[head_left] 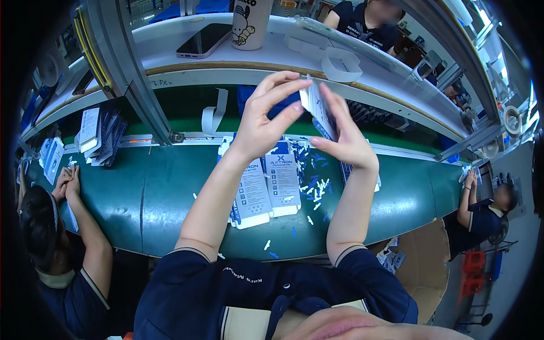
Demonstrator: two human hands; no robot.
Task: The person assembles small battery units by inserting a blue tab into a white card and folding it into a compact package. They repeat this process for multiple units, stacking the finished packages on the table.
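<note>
Raised above the bench, a thin bundle of flat printed cartons [319, 107], white and blue, stands on edge between my hands. My right hand [348, 136] grips its right side, thumb low and fingers up behind it, slightly blurred. At its left edge, the curved fingertips and thumb of my left hand [266, 116] hold the bundle. Below my hands, flat grey-and-white cartons [282, 178] with blue edges lie in overlapping piles on the green bench. Small white and blue paper scraps [318, 191] are scattered to their right. More cartons lie partly hidden behind my right forearm.
A phone [205, 41] and a patterned cup [250, 25] stand on the raised white shelf [170, 54]. Metal posts [127, 73] frame the bench. Stacked cartons [102, 136] lie left, near a co-worker [62, 243]. A large cardboard box [422, 266] holding scraps stands at the right.
</note>
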